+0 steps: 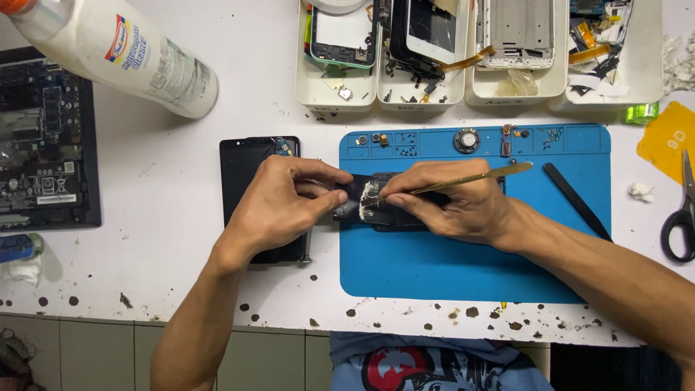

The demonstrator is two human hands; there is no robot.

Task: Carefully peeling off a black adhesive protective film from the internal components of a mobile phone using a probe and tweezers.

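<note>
On the blue rubbery mat (434, 268), near its upper left part, lies the black phone part (387, 210), streaked with whitish residue. My left hand (279, 203) pinches its left end between thumb and fingers. My right hand (452, 203) has its fingers pressed together around thin brass-coloured tweezers (470, 177), tips on the residue. A flat black pry stick (577, 200) lies on the mat's right side. Left of the mat, a glossy dark phone slab (246, 174) rests under my left hand.

Bright overhead light, soft shadows, sharp pic.
</note>
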